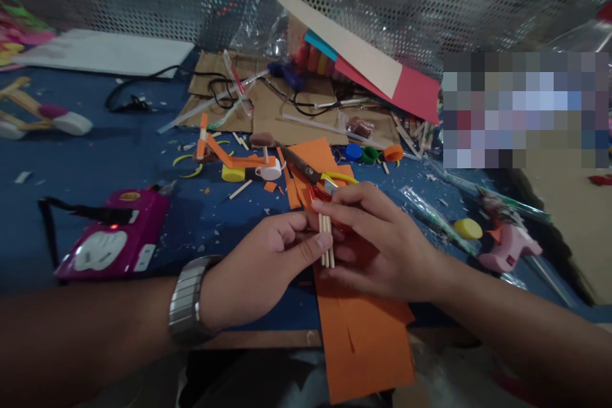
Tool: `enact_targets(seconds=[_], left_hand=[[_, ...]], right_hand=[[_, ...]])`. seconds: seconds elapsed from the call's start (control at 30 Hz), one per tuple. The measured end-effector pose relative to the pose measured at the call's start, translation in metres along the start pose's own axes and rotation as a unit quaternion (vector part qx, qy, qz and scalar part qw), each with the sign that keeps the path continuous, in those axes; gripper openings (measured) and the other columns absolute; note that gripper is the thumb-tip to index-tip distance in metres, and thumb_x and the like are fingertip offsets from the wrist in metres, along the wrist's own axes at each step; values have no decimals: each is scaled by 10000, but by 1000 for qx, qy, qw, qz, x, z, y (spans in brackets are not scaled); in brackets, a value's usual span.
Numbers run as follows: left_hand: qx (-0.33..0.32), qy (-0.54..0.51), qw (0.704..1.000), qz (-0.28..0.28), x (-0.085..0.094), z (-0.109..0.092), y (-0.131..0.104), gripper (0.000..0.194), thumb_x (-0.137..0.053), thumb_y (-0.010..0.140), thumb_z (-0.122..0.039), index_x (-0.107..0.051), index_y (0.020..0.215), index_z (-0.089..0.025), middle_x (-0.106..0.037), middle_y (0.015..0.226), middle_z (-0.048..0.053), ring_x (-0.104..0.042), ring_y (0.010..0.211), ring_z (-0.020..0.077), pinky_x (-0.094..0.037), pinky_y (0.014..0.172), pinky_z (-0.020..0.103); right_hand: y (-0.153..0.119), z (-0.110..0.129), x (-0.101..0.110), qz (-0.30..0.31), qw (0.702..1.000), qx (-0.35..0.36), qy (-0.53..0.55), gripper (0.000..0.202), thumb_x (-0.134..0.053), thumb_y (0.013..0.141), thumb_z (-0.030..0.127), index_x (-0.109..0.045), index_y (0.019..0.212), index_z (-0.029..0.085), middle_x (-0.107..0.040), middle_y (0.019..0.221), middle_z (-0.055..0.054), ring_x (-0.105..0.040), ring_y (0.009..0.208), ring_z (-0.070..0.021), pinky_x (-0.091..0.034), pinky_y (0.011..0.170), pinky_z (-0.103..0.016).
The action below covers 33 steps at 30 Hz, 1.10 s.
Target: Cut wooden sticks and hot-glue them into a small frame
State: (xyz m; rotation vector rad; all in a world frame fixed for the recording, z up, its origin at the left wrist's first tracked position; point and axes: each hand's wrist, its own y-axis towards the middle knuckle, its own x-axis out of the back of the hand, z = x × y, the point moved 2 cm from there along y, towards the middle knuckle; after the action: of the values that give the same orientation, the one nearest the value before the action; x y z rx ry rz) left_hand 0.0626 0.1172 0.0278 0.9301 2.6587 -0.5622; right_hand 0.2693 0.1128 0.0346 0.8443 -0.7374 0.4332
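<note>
A small bundle of short wooden sticks (pixel 327 255) stands nearly upright between my two hands. My left hand (pixel 268 268), with a metal-banded watch on its wrist, pinches the sticks under its thumb. The fingers of my right hand (pixel 387 239) curl around the bundle from the other side, touching its top and right. Orange paper (pixel 368 338) lies beneath my hands and hangs over the table's front edge. Just beyond my fingers are scissors (pixel 310 171) with a yellow handle, partly hidden by my right hand. An orange paper model (pixel 243 160) with bottle caps sits to the left.
A purple device (pixel 115 233) with a black cable stands at left. Cardboard (pixel 296 118), coloured sheets (pixel 363 51) and loose bottle caps (pixel 369 154) lie at the back. A pink hot glue gun-like object (pixel 509 247) is at right. Scraps litter the blue table (pixel 191 204).
</note>
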Motion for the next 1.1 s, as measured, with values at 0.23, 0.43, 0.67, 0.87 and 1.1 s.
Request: enact_targets(seconds=[0.23,0.43,0.67,0.87,1.1], left_hand=[[18,-6,1000,7,-3,-2,0,253,-967,907,-387,-810,920,-189,-858,951,29,-786,868,158,-638,862,254],[10,-7,1000,8,-4,-2,0,232,-986,889,-354,-818,942,-203,-858,936,3,-777,839,135,-635,852,227],[2,15,1000,18,-2,-1,0,267,-938,948,-422,-823,900,-185,-851,916,22,-777,876,147,-624,894,234],[8,-2,1000,19,-2,-1,0,258,-948,939,-415,-830,937,-184,-851,922,28,-767,867,145,-622,885,241],[5,-16,1000,3,-1,1,-1,260,-952,933,-383,-833,1018,-168,-865,985,55,-768,869,152,-629,861,251]], right_hand=[[3,1,2,-4,1000,2,9,615,-841,1015,436,-673,1477,66,-680,1294,-196,-700,1196,-275,-670,1027,-412],[4,0,3,5,1000,-10,26,690,-852,1006,548,-677,1493,92,-676,1292,-186,-703,1198,-275,-668,1029,-408],[1,-2,4,-1,1000,-7,21,715,-854,1007,546,-648,1545,123,-671,1313,-169,-703,1215,-269,-664,1044,-408],[1,-1,2,0,1000,-3,15,707,-827,1023,572,-643,1545,133,-675,1304,-163,-703,1201,-263,-674,1017,-407],[2,-1,5,4,1000,-13,11,705,-861,1005,537,-635,1559,164,-679,1307,-162,-715,1194,-279,-684,997,-440]])
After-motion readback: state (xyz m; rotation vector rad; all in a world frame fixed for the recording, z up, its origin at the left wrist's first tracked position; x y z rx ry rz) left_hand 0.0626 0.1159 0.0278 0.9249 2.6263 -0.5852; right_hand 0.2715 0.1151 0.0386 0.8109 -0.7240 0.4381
